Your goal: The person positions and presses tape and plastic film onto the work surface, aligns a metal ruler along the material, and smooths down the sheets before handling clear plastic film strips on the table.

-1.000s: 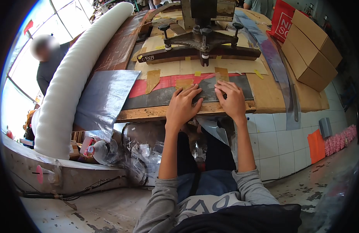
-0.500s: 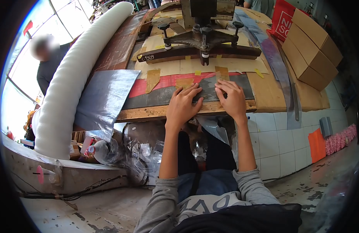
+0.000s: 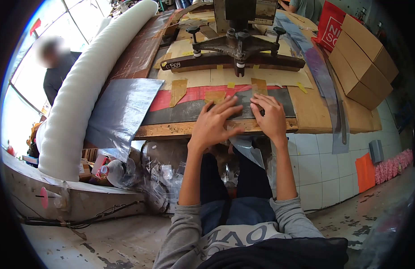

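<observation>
Over the front edge of the worktable, my left hand [image 3: 216, 121] has its fingers spread, slightly smeared by motion, with nothing visible in it. Close to its right, my right hand [image 3: 270, 115] rests fingers forward on the dark grey mat [image 3: 171, 112], fingers loosely bent and thumb apart from them. A clear plastic sheet [image 3: 250, 151] hangs at the table edge between my wrists; whether it reaches under my fingers I cannot tell. Pieces of brown tape [image 3: 179, 92] and a red strip [image 3: 160, 101] lie just beyond the mat. Behind them stands a press with a long dark bar [image 3: 234, 63].
A white foam roll [image 3: 86, 85] leans along the left side, beside a bluish plastic sheet [image 3: 122, 105]. Cardboard boxes [image 3: 360, 62] and a red bag [image 3: 328, 27] stand at right. A person [image 3: 57, 71] is at far left; another person's sleeve [image 3: 301, 6] shows at the back.
My left hand has lifted slightly and its fingers have spread wider. My right hand has stayed nearly in place. The view has shifted a little.
</observation>
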Demonstrator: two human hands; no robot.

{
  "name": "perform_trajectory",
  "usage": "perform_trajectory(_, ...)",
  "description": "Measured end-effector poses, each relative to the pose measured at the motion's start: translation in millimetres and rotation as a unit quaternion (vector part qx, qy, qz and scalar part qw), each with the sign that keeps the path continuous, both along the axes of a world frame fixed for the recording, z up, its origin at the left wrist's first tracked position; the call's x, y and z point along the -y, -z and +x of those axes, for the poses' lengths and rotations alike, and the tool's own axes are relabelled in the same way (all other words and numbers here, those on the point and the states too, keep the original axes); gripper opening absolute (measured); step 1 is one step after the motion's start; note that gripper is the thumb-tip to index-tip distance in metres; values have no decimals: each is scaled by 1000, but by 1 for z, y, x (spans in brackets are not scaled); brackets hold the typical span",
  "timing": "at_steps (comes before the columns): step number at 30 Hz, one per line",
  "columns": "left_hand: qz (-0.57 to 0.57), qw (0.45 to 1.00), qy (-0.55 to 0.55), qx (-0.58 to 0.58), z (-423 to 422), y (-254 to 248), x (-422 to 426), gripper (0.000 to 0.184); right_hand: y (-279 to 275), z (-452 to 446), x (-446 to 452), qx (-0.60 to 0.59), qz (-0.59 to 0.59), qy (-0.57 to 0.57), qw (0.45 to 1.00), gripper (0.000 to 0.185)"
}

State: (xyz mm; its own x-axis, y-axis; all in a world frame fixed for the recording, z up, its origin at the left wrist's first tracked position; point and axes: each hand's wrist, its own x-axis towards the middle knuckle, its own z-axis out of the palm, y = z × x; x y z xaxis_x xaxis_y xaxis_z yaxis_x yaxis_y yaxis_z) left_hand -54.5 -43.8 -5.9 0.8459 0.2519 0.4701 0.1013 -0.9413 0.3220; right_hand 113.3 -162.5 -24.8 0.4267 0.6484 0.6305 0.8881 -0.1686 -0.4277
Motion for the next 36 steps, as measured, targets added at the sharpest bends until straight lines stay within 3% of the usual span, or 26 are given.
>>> perform_trajectory(3,21,992,87,-93,-6,-6,-2,62,0,3,2,-10,-5,-8,1000,21)
perform_trajectory(7,2,990,81,-112,-4,-6,-4,61,-3,10,5,-63,-13,-37,997,21)
perform_trajectory(15,-88,991,84,-51,2,-3,-8,33,-27,33,0,-195,-55,-91,975,21)
perform_trajectory(21,-115,987,99,-50,0,-4,-11,33,-44,68,-25,-128,-97,-78,984,22)
perform_trajectory(27,-278,950,123,71,-5,-8,-18,36,-24,93,-57,-70,-79,-75,992,21)
perform_trajectory(29,-279,947,138,76,-8,-8,-22,36,-19,90,-63,-45,-53,-66,995,20)
perform_trajectory(33,-250,951,170,69,-8,-10,-24,32,-20,85,-59,-93,-51,-68,992,18)
perform_trajectory(36,-340,906,249,27,-12,-8,-27,34,-17,86,-57,-90,-43,-65,993,18)
